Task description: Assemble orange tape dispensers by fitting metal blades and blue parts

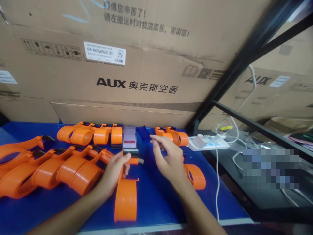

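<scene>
My left hand [112, 172] grips an orange tape dispenser [126, 195] near its black blade end, with its round body pointing toward me on the blue table [156, 199]. My right hand [168, 158] hovers just right of it, fingers apart and holding nothing. Under that hand lies another orange dispenser [197, 176]. A phone [129, 136] stands just behind the held dispenser.
Rows of orange dispensers [61, 166] fill the table's left side, more [93, 133] line the back, and one [174, 134] sits back right. A white power strip [207, 142] with cables lies at the right. Large cardboard boxes [127, 65] and a black rack frame [244, 55] stand behind.
</scene>
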### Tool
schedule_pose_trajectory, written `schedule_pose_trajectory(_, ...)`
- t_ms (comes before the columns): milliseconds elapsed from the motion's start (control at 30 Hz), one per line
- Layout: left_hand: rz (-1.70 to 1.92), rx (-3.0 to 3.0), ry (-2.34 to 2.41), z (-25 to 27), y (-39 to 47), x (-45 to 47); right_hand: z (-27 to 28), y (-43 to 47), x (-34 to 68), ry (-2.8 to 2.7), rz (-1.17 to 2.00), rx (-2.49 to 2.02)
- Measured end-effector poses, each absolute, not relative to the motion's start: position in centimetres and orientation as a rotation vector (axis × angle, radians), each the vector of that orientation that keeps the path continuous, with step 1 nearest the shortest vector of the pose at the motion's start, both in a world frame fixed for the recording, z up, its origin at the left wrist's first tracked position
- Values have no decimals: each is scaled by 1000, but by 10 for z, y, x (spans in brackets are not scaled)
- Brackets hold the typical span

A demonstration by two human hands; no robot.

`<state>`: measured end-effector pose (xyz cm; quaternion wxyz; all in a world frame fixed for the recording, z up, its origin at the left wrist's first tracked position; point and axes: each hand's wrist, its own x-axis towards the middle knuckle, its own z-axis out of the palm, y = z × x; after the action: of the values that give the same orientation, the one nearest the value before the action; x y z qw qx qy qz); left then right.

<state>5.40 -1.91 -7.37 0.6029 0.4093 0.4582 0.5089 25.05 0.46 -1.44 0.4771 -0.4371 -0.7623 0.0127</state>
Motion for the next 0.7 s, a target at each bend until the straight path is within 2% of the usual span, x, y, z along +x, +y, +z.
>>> schedule_pose_trajectory(167, 1172, 890, 1100, -71, -20, 55, -7, -10, 285, -2309, -451, -1619)
schedule_pose_trajectory(333, 1170, 990, 1066, -72, -19, 53, -26, -33, 289, -2598, -429, -1689)
schedule_pose_trajectory(700, 1159, 1060, 1053, -76, -20, 52, -41, -34, 269, -2547, -479, -1745)
